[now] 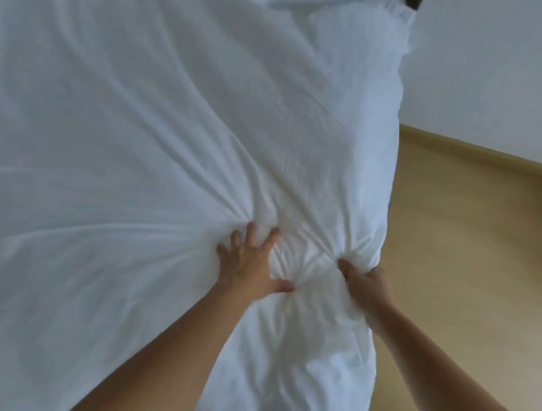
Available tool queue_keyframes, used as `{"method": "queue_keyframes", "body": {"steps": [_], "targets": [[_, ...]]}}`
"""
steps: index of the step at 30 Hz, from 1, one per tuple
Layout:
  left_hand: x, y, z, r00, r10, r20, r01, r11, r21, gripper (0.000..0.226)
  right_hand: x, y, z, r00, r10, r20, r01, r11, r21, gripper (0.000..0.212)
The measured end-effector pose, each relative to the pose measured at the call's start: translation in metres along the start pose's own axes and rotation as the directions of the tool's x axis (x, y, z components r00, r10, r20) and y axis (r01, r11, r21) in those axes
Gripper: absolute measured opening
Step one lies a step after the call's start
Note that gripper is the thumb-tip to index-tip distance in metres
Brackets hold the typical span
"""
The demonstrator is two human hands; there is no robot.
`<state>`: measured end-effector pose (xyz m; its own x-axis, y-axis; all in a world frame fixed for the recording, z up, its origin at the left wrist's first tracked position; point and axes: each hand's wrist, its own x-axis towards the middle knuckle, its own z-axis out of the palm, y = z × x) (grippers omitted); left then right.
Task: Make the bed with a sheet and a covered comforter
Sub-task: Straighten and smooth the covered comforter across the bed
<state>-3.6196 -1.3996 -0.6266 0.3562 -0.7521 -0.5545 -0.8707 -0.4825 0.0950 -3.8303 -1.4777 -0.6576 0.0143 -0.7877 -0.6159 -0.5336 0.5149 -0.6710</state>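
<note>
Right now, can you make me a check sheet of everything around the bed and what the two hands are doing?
Surface: hidden under the bedding.
Job's things: puffy white cloth comforter, wrinkled, creases running to both hands.
Clutter: nothing seen.
Grippers: left hand presses it with spread fingers; right hand grips a bunch at its edge.
Cables: nothing seen.
Surroundings: pale wooden floor, plain white wall, small dark thing at top corner, unclear.

Left hand (252, 261), right hand (366, 281): bare (forearms (164, 346) too).
</note>
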Motion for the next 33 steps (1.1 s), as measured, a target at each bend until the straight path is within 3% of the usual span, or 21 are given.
{"method": "queue_keyframes", "body": {"steps": [2, 3, 4, 6, 8, 9, 10, 12, 13, 15, 16, 18, 19, 21, 23, 25, 26, 28, 30, 31, 33], "targets": [[0.01, 0.005, 0.007, 0.999, -0.037, 0.034, 0.036, 0.999, 0.038, 0.121, 0.018, -0.023, 0.006, 0.937, 0.05, 0.346, -0.147, 0.954, 0.262, 0.063], [0.017, 0.008, 0.001, 1.0, -0.021, 0.018, 0.02, 0.999, 0.028, 0.115, 0.028, -0.036, 0.008, 0.891, 0.004, 0.453, -0.189, 0.913, 0.362, 0.06], [0.025, 0.009, -0.01, 0.999, 0.012, -0.037, -0.012, 1.0, 0.007, 0.105, 0.033, -0.047, 0.009, 0.886, -0.021, 0.464, -0.186, 0.899, 0.396, 0.054], [0.048, 0.012, -0.034, 0.958, 0.051, -0.282, -0.072, 0.995, -0.068, 0.087, 0.039, -0.054, 0.01, 0.965, -0.004, 0.262, -0.089, 0.936, 0.342, 0.036], [0.075, 0.014, -0.053, 0.912, 0.001, -0.41, -0.052, 0.992, -0.112, 0.1, 0.037, -0.042, 0.006, 0.997, 0.031, -0.064, -0.019, 0.983, 0.182, 0.031], [0.087, 0.018, -0.062, 0.938, -0.028, -0.345, -0.015, 0.993, -0.121, 0.11, 0.038, -0.034, 0.004, 0.991, 0.001, -0.131, 0.014, 0.994, 0.113, 0.037], [0.097, 0.023, -0.065, 0.976, -0.041, -0.213, 0.021, 0.995, -0.094, 0.116, 0.04, -0.028, 0.002, 0.994, -0.005, -0.108, 0.015, 0.995, 0.096, 0.043], [0.114, 0.029, -0.066, 0.999, -0.05, 0.014, 0.05, 0.999, -0.011, 0.113, 0.052, -0.029, -0.001, 0.993, 0.01, 0.121, -0.042, 0.963, 0.266, 0.058], [0.121, 0.029, -0.069, 0.999, -0.033, 0.027, 0.034, 0.999, -0.04, 0.103, 0.062, -0.04, -0.005, 0.964, -0.019, 0.265, -0.093, 0.91, 0.404, 0.067], [0.139, 0.035, -0.093, 0.988, -0.037, -0.151, -0.011, 0.951, -0.308, 0.074, 0.109, -0.077, -0.019, 0.889, -0.05, 0.454, -0.27, 0.744, 0.611, 0.075], [0.151, 0.04, -0.108, 0.942, -0.096, -0.321, -0.054, 0.902, -0.428, 0.065, 0.14, -0.101, -0.027, 0.861, -0.052, 0.506, -0.345, 0.671, 0.656, 0.076], [0.176, 0.058, -0.135, 0.817, -0.192, -0.544, -0.147, 0.842, -0.519, 0.066, 0.203, -0.161, -0.043, 0.856, -0.082, 0.51, -0.347, 0.64, 0.685, 0.08], [0.188, 0.069, -0.146, 0.815, -0.215, -0.537, -0.144, 0.824, -0.548, 0.068, 0.225, -0.193, -0.045, 0.873, -0.088, 0.48, -0.304, 0.673, 0.674, 0.081], [0.21, 0.094, -0.16, 0.934, -0.184, -0.306, 0.001, 0.858, -0.514, 0.07, 0.254, -0.251, -0.042, 0.885, -0.091, 0.457, -0.227, 0.773, 0.592, 0.071], [0.222, 0.116, -0.167, 0.993, -0.117, -0.021, 0.109, 0.966, -0.236, 0.063, 0.264, -0.285, -0.038, 0.894, -0.065, 0.443, -0.172, 0.863, 0.475, 0.046], [0.234, 0.125, -0.188, 0.993, -0.07, 0.096, 0.081, 0.99, -0.114, 0.052, 0.267, -0.296, -0.048, 0.959, -0.125, 0.253, 0.018, 0.921, 0.389, 0.022], [0.241, 0.126, -0.205, 0.997, -0.057, 0.051, 0.065, 0.982, -0.175, 0.046, 0.269, -0.291, -0.06, 0.982, -0.173, 0.074, 0.145, 0.948, 0.285, 0.022], [0.259, 0.122, -0.246, 0.958, -0.109, -0.267, 0.03, 0.958, -0.284, 0.037, 0.278, -0.268, -0.085, 0.961, -0.224, -0.163, 0.232, 0.972, 0.029, 0.028], [0.283, 0.123, -0.287, 0.844, -0.105, -0.526, -0.028, 0.971, -0.238, 0.026, 0.289, -0.244, -0.098, 0.997, -0.075, -0.035, 0.072, 0.994, -0.081, 0.027], [0.297, 0.127, -0.303, 0.832, -0.07, -0.55, -0.045, 0.98, -0.193, 0.034, 0.301, -0.236, -0.1, 0.994, -0.016, 0.111, 0.022, 0.998, -0.057, 0.031], [0.333, 0.132, -0.326, 0.86, -0.003, -0.51, -0.073, 0.989, -0.129, 0.051, 0.34, -0.248, -0.11, 0.935, -0.014, 0.355, -0.078, 0.967, 0.244, 0.053]]}}
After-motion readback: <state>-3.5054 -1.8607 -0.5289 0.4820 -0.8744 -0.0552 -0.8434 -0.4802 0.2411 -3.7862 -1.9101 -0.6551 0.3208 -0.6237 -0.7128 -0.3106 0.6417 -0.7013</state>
